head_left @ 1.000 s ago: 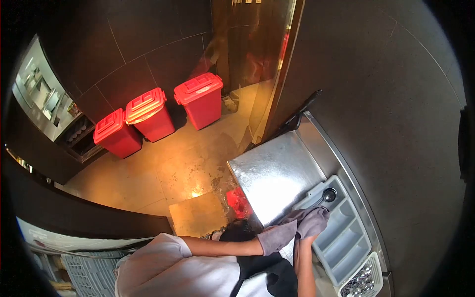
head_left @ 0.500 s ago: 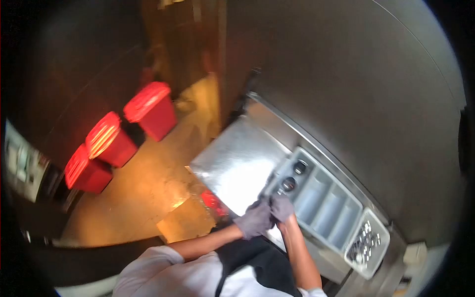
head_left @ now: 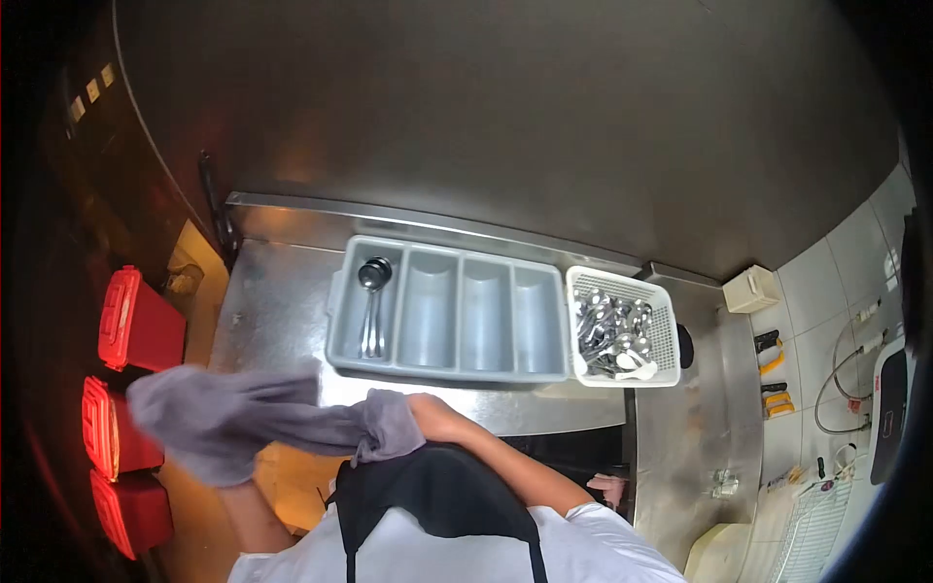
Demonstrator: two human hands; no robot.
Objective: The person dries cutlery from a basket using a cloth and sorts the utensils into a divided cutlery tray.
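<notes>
A grey-purple cloth (head_left: pixel 292 410) stretches between my two hands in front of the counter's near edge. Its left end, smeared by motion, wraps over my left hand, whose fingers are hidden. My right hand (head_left: pixel 428 416) grips the other end, with its fingers mostly covered by the fabric. Just beyond the hands lies a grey cutlery tray (head_left: pixel 447 371) with long compartments. In its leftmost compartment, several metal spoons (head_left: pixel 374 277) lie together, bowls toward the wall. A white perforated basket (head_left: pixel 664 335) beside the tray holds a jumble of metal spoons (head_left: pixel 607 325) and a few white ones.
Red lidded bins (head_left: pixel 141 321) stand on the floor at left. The steel counter (head_left: pixel 272 291) runs along a dark wall. At right are a cream box (head_left: pixel 750 290), yellow-handled tools (head_left: pixel 775 398) on tiles, and a hose (head_left: pixel 826 389).
My view has turned right and levelled over the tray. My hands, together before, are now apart, the left swung out leftward with the cloth drawn between them.
</notes>
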